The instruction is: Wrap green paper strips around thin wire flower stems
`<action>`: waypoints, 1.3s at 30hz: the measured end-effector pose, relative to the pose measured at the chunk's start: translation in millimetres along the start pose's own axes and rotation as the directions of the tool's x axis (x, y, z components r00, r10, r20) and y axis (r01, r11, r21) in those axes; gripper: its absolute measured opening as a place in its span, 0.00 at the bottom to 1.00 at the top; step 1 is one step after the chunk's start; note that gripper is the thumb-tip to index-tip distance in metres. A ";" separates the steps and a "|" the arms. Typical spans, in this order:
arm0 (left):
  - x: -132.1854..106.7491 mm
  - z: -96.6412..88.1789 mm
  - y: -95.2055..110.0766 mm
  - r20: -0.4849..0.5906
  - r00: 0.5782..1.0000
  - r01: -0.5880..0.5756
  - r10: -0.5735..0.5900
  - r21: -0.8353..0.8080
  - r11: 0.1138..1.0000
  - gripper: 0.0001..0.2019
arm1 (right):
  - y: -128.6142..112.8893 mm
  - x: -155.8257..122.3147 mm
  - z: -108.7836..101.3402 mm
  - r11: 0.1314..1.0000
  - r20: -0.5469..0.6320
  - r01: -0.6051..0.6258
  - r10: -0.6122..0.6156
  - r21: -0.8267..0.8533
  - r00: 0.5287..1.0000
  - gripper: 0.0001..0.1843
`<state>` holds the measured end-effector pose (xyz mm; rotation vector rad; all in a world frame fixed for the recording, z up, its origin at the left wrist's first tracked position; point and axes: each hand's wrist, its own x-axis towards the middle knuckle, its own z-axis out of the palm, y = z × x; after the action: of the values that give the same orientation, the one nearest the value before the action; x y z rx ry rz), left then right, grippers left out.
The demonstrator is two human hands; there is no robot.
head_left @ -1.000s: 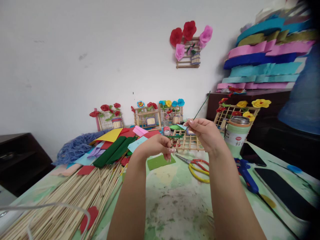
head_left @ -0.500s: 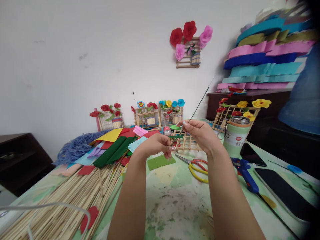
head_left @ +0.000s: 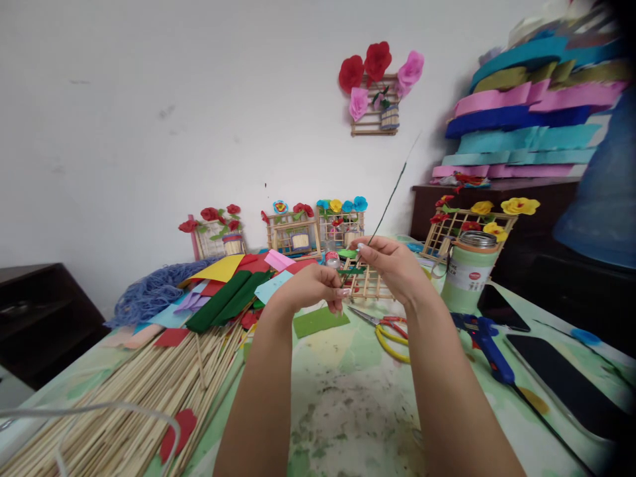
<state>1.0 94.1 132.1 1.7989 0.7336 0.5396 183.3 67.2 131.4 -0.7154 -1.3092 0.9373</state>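
A thin dark green wire stem (head_left: 390,199) slants up to the right, its tip thin and pale. My right hand (head_left: 390,262) pinches it between thumb and fingertips. Lower and to the left, my left hand (head_left: 320,288) is closed in a pinch at the stem's lower part. A narrow green paper strip (head_left: 354,271) lies across between the two hands; which fingers hold it I cannot tell. Behind the hands rests a small stick lattice (head_left: 375,285). Below them on the table are an olive-green paper piece (head_left: 321,322) and scissors (head_left: 390,338) with yellow and red handles.
Thin wooden sticks (head_left: 124,391), coloured paper (head_left: 223,301) and blue yarn (head_left: 149,291) cover the left side. To the right are a green flask (head_left: 470,275), a blue glue gun (head_left: 489,351) and a phone (head_left: 566,381). Flower-decked lattices (head_left: 293,232) line the wall.
The wire stem has tilted more upright, and its tip has shifted slightly left. My right hand has moved a little left; my left hand is almost unmoved.
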 end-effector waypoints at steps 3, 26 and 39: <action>-0.3 0.0 0.6 0.002 1.000 -0.010 0.010 0.002 1.000 0.15 | -0.8 -1.8 -1.4 0.998 0.090 -0.033 0.037 -0.047 0.995 0.10; 2.4 1.1 -1.3 -0.058 0.998 0.027 -0.021 0.098 0.995 0.09 | 4.7 1.1 2.5 0.990 0.053 -0.038 0.045 -0.135 0.998 0.15; 3.7 0.5 -5.5 -0.039 0.990 0.142 -0.137 0.227 0.964 0.10 | 8.6 6.9 -6.5 0.996 -0.241 0.025 -0.004 0.085 0.971 0.14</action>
<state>2.7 97.7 126.8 1.9377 0.9628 0.3945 188.3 77.7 126.2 -0.7259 -1.0526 0.8615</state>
